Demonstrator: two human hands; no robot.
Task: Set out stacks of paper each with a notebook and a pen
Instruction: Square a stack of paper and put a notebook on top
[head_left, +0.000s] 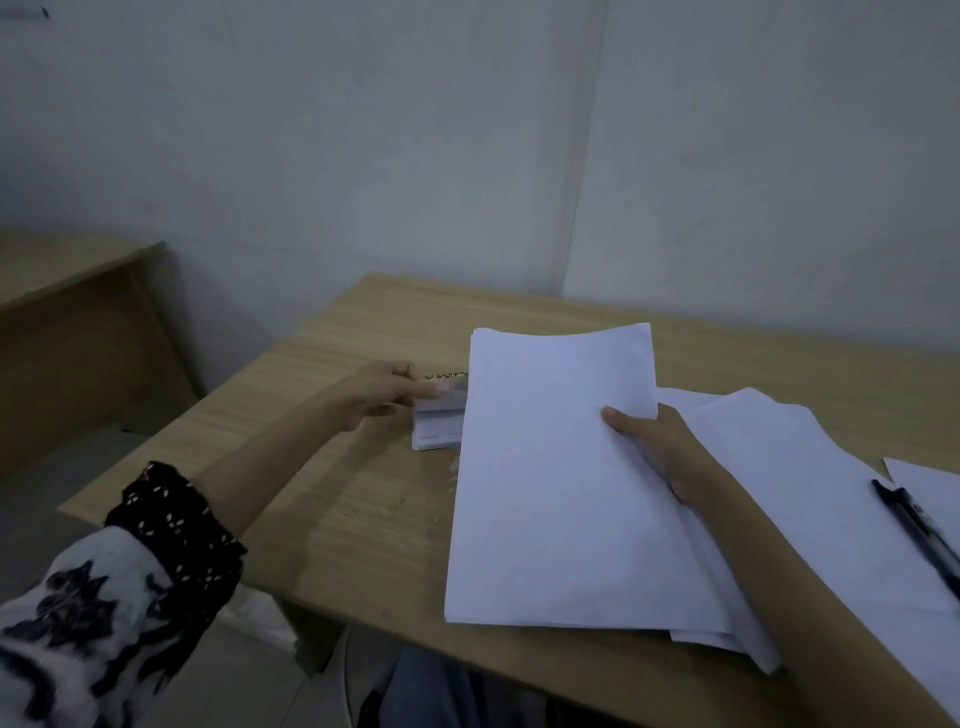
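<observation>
paper: top stack (556, 478) lies flat on the desk (337, 499), squared up, far edge curling slightly. More loose sheets (779, 467) fanned out under and to the right of it.
right hand: right hand (660, 447) grips the stack's right edge, thumb on top, fingers hidden beneath. Closed on paper.
left hand: left hand (384, 392) reaches to the notebook (439, 423), just left of the stack's far corner. Fingers extended, fingertips touching its top; whether it's a real grip, cannot tell, blurred.
notebook: small, pale cover, spiral binding at the far edge. Partly tucked beside or under the paper edge; can't tell which.
pen: dark pen (919, 530) lies on sheets at far right, well apart from both hands.
paper handling: light, floppy, sheets slide on each other. Likely to fan or droop if lifted by one edge. Better to pinch mid-edge with thumb on top and support underneath, or slide it flat across the desk.
notebook handling: light, stiffer than loose paper, should hold shape. Pinch across the cover by the long side; avoid the spiral, it could snag sheets.
pen handling: light, smooth, will probably roll. Pick at mid-barrel, lay it along the notebook so it stays put.
risk: one-handed pull on the stack could skew the top sheets.
</observation>
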